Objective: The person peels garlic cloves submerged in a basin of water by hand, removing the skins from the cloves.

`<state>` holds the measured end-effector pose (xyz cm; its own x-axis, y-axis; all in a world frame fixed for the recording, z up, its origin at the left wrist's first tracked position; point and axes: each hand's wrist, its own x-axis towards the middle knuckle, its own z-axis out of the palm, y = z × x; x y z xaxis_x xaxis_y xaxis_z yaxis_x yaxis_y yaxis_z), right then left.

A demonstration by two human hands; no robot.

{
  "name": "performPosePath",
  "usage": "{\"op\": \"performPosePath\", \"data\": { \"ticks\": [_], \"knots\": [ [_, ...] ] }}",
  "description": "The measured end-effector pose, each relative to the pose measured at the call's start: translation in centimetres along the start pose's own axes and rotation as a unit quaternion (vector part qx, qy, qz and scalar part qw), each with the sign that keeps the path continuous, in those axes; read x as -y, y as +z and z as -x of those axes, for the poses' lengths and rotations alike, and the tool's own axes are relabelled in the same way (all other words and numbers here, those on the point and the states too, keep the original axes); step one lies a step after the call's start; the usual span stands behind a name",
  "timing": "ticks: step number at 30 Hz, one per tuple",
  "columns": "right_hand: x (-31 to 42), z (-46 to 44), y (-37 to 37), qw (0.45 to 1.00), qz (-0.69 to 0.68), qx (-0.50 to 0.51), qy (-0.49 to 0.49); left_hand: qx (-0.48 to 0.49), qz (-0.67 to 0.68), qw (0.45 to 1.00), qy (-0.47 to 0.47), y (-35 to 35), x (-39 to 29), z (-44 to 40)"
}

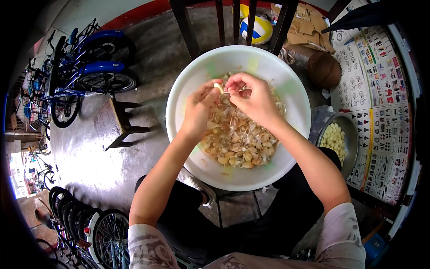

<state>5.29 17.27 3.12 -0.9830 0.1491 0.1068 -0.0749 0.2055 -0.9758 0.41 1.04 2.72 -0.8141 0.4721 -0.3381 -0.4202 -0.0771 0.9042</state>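
Above a wide white basin (179, 134), my two hands meet near its centre. My left hand (200, 104) pinches a pale garlic clove (219, 88) between thumb and fingertips. Beside it, the fingers of my right hand (251, 96) are closed at the clove's right side, on a small whitish bit that looks like garlic skin (227, 93). Below the hands, loose cloves and papery husks (242, 143) fill the bottom of the basin, apparently in water. To the right stands a metal bowl (354, 143) holding peeled garlic cloves (333, 140).
A wooden chair back (220, 22) rises behind the basin. A small wooden stool (114, 123) stands left, near blue bicycles (107, 67). More bicycles (112, 237) line the lower left. Balls (257, 30), a brown basketball (323, 70) and cardboard (309, 27) lie at upper right.
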Motion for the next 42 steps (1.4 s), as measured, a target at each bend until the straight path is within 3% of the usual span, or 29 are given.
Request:
{"op": "performPosePath", "data": {
  "ticks": [3, 7, 10, 13, 19, 22, 25, 30, 40, 42],
  "knots": [
    [0.4, 0.1, -0.2, 0.999, 0.01, 0.034, 0.008, -0.009, 0.077, 0.997, -0.021, -0.7, -0.4, -0.5],
    [-0.7, -0.2, -0.3, 0.998, -0.001, 0.051, 0.044, 0.006, 0.09, 0.995, -0.033, -0.8, -0.8, -0.4],
    [-1.1, -0.1, -0.4, 0.998, 0.056, 0.036, 0.014, 0.004, 0.074, 0.996, -0.042, -0.6, -0.4, -0.3],
    [-0.8, 0.3, 0.3, 0.997, 0.065, 0.032, 0.016, 0.032, 0.082, 0.996, -0.023, -1.3, 0.6, -0.6],
    [-0.8, 0.4, 0.6, 0.992, 0.092, 0.068, 0.053, -0.006, 0.086, 0.996, -0.022, 0.1, 0.6, 0.0],
    [-1.1, 0.5, 0.6, 0.998, 0.053, 0.037, 0.011, 0.013, 0.096, 0.995, 0.004, 0.3, 0.4, 0.1],
    [-1.1, 0.3, 0.3, 0.996, 0.045, 0.072, 0.018, 0.014, 0.088, 0.996, 0.019, 0.1, 0.2, 0.1],
    [-0.2, 0.0, -0.5, 0.987, -0.008, 0.129, 0.091, 0.021, 0.008, 0.998, 0.059, -0.4, 0.1, 0.0],
    [0.1, 0.0, -0.9, 0.984, -0.003, 0.145, 0.103, 0.015, -0.064, 0.991, 0.117, -0.5, -0.2, 0.0],
    [-0.4, 0.0, -1.1, 0.986, 0.048, 0.145, 0.066, 0.005, -0.146, 0.98, 0.137, -0.7, 0.0, -0.2]
  ]
}}
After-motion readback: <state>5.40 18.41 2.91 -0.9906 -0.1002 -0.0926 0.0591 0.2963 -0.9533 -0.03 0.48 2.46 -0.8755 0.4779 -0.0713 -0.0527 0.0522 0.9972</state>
